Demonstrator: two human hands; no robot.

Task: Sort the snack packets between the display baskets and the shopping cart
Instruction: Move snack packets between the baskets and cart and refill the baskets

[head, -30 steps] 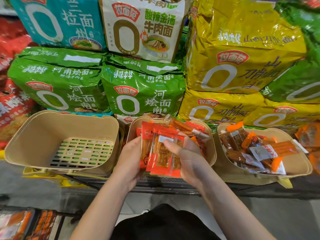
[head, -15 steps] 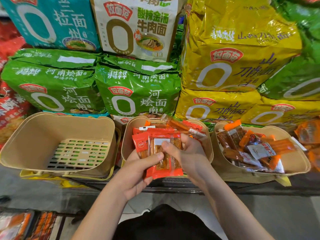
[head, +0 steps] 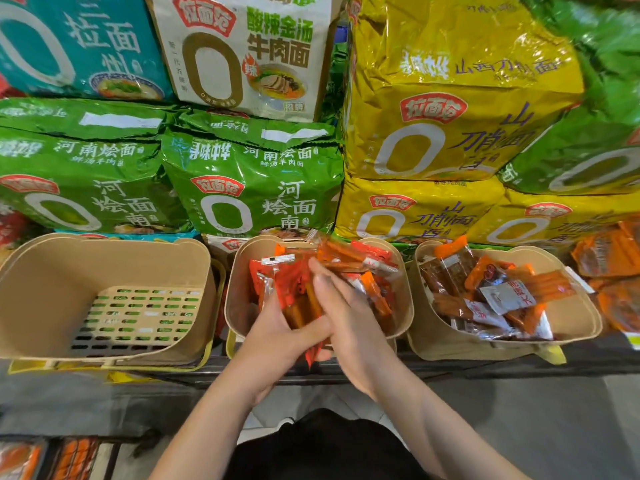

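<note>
A bundle of red-and-orange plastic snack packets (head: 294, 296) is sandwiched between the person's two hands over the near side of the middle tan oval plastic display basket (head: 235, 299). The left hand (head: 277, 337) lies under and to the left of the bundle, its fingers hidden beneath the packets and its thumb (head: 313, 332) curled across their lower front, so it grips them. The right hand (head: 346, 317) lies on top of the bundle from the right, with straight fingers (head: 320, 275) pressed flat on the packets and pointing toward the back of the middle basket. The tops of the packets fan out to the left of those fingers, and one red bottom corner pokes down below the thumb, past the middle basket's near rim.

More loose orange and red snack packets (head: 363, 261) lie in the middle basket, behind and to the right of the hands. Left of the middle basket stands a larger tan rectangular plastic basket with a slotted floor (head: 104, 271). Right of the middle basket, a third tan basket (head: 446, 341) holds brown and orange packets. Behind the middle basket, large green noodle bags (head: 256, 181) are stacked, with yellow noodle bags (head: 450, 109) behind and to its right, and teal (head: 76, 39) and white bags (head: 242, 53) above the green ones. At the lower left, well apart from the middle basket, orange packets (head: 20, 459) show in what looks like a wire cart, partly cut off by the edge.
</note>
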